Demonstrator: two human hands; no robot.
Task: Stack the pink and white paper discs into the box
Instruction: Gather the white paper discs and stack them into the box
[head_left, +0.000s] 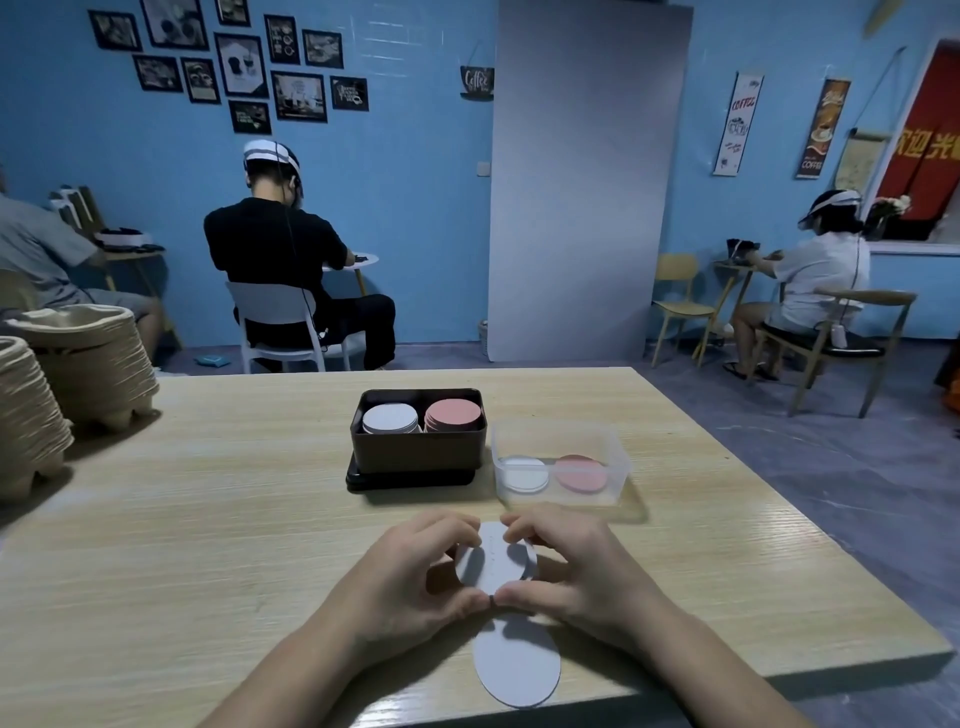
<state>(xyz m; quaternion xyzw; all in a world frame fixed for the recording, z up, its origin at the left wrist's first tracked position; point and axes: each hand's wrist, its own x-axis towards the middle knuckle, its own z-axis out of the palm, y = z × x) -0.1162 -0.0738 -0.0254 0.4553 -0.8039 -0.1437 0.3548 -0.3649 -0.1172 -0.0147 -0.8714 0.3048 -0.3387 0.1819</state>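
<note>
While the left hand (410, 577) and right hand (566, 566) pinch thin round white discs (493, 564) with curled fingers (452, 527) over the smooth wooden desk (234, 493), another white disc (517, 662) lies at the near edge. The dark box (418, 447) stands farther back.

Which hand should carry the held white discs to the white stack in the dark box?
Left, probably. Both hands pinch the white discs, but the left hand lines up almost straight with the white stack in the left half of the dark box. The right hand would cross past the pink stack.
</note>
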